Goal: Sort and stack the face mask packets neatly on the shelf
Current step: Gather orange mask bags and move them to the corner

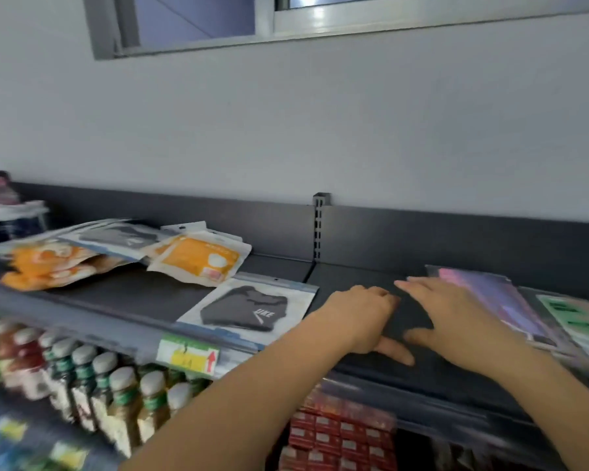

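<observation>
1. Both hands rest on the bare shelf [133, 294]. The right hand [456, 317] is flat with straight fingers, the left hand [364, 317] loosely bent, and neither holds anything.
2. The black mask packet [249, 311] lies flat just left of the left hand — likely the nearer reach.
3. The purple packets [490, 300] sit just right of the right hand, and the orange packets [198, 260] lie far left.

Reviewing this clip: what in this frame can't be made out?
Head view only.
- Left hand: fingertips curled under, grip unclear.
- Whether a dark packet lies beneath the right hand: lost against the dark shelf.
- Orange packets: print blurred.
- Green packet: cut off by the right edge.
- Price tag: figures too blurred.
</observation>
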The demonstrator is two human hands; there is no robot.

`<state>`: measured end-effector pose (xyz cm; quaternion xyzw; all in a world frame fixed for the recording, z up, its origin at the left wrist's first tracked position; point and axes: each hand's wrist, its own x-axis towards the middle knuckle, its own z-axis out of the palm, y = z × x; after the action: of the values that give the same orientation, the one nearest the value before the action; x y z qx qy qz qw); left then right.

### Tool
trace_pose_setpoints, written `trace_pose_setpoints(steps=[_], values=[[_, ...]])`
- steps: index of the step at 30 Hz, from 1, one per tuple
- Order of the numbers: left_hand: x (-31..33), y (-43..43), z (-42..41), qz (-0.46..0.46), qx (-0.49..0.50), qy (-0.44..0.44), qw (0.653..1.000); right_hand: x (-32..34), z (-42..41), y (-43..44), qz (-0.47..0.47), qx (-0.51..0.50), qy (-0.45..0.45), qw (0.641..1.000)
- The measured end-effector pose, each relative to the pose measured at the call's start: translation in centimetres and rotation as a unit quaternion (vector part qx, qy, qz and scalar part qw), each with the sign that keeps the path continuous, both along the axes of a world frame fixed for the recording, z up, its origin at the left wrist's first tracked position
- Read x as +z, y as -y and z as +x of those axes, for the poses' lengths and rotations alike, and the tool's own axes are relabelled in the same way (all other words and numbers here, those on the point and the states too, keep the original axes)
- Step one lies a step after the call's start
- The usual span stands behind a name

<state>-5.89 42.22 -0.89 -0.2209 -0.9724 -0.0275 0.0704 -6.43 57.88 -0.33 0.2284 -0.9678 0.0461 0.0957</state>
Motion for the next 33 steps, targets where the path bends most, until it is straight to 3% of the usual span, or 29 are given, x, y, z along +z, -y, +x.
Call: trace_pose_setpoints(steps=[8, 16, 22, 27, 30, 33], values=[[-1.5, 19.2, 5.5, 0.042, 0.21, 0.003, 0.977, -1.0, 0.9, 13.8, -0.028, 0.139, 0.098, 0.985], [-2.3, 31.0, 6.7, 0.096, 0.247, -0.027, 0.964, -0.8, 1.5, 26.0, -0.03, 0.164, 0.113, 0.98], [-2.2, 39.9, 7.3, 0.058, 0.237, -0.093, 0.965, -0.9, 0.0, 34.3, -0.035, 0.131, 0.126, 0.983], [-4.0, 44.8, 6.8, 0.081, 0.212, -0.126, 0.966, -2.0, -4.3, 38.9, -0.044, 0.026, 0.121, 0.991], [-7.0, 44.6, 6.5, 0.035, 0.187, -0.193, 0.963, -3.2, -5.5, 39.9, -0.041, -0.04, 0.062, 0.996], [-8.7, 44.8, 6.0, 0.068, 0.191, -0.257, 0.945, -3.4, -5.6, 40.2, -0.014, -0.082, -0.009, 0.996]])
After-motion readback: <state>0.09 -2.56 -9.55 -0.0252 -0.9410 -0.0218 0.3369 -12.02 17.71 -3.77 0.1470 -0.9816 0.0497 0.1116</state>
